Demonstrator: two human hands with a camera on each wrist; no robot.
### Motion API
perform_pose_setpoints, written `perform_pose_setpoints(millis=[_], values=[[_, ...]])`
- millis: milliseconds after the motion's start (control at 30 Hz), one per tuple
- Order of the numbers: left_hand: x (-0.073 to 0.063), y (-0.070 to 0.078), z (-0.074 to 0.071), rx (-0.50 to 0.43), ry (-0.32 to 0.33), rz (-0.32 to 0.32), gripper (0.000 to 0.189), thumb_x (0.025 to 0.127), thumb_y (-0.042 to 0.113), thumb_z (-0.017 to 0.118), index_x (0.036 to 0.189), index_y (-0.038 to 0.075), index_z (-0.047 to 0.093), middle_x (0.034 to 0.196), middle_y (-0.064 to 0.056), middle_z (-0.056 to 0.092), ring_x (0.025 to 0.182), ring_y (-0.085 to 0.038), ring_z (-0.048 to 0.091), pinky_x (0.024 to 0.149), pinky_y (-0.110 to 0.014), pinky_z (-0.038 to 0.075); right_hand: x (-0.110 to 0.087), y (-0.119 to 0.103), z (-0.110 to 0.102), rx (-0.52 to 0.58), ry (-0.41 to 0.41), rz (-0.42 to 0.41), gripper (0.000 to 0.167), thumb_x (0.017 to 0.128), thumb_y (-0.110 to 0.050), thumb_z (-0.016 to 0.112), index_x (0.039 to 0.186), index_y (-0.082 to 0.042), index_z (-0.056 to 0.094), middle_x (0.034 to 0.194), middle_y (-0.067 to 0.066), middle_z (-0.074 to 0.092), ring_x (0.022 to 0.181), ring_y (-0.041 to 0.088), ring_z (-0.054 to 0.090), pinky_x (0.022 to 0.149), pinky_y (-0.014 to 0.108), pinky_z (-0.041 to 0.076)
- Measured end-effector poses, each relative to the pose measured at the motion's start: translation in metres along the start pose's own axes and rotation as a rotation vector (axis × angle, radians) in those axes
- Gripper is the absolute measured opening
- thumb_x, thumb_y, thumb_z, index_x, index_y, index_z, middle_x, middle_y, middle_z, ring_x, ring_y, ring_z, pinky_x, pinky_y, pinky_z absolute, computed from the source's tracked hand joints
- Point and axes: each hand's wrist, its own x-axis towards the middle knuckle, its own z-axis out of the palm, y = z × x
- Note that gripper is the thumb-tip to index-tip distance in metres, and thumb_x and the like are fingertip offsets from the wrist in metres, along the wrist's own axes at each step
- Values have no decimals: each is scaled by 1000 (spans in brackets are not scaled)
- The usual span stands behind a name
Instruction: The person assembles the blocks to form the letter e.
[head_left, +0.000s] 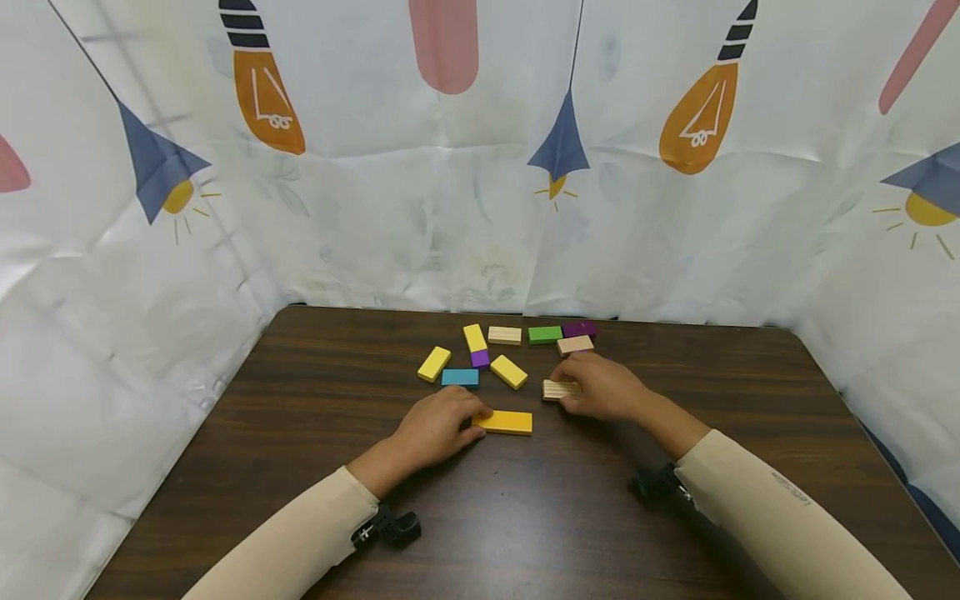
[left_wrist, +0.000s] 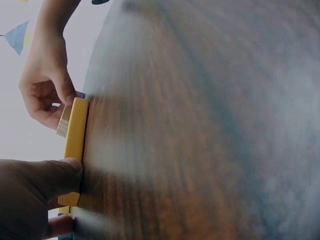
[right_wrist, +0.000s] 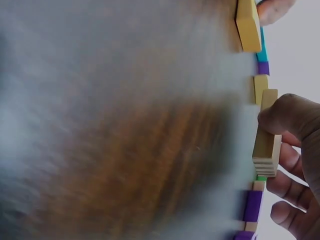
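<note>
On the dark wooden table lies a yellow-orange block [head_left: 506, 423], its long side facing me. My left hand [head_left: 437, 427] pinches its left end between thumb and fingers, and the left wrist view shows the thumb [left_wrist: 71, 167] on its face. To the right and a little farther back, my right hand [head_left: 603, 387] holds a plain wooden block [head_left: 559, 390] with a striped end. In the right wrist view the thumb presses one side of this wooden block [right_wrist: 266, 145], with fingers behind it.
Behind my hands lie a blue block [head_left: 460, 377], yellow blocks [head_left: 434, 364], a purple block [head_left: 480, 358], a pale block [head_left: 505, 335], a green block [head_left: 544, 335], a dark purple block [head_left: 580, 330] and a tan block [head_left: 575, 345]. A printed curtain [head_left: 390, 217] hangs behind the table [head_left: 315, 367].
</note>
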Motion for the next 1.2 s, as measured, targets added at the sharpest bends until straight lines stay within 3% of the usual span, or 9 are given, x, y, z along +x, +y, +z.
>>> perform_pose_setpoints(millis=[500, 1200], values=[[2, 0, 1, -8, 12, 6, 23, 92, 23, 79, 113, 14, 76, 111, 2, 72, 108, -20, 64, 92, -39, 53, -27, -8, 4, 72, -26, -33, 28, 89, -26, 80, 115, -19, 74, 108, -8, 65, 88, 7, 56, 73, 31, 50], [14, 8, 9, 0, 15, 6, 24, 93, 25, 79, 115, 16, 76, 110, 3, 72, 107, -19, 65, 90, -39, 54, -36, -7, 8, 112, -7, -113, 29, 89, -22, 80, 116, -14, 75, 106, -5, 66, 84, 9, 55, 73, 30, 50]])
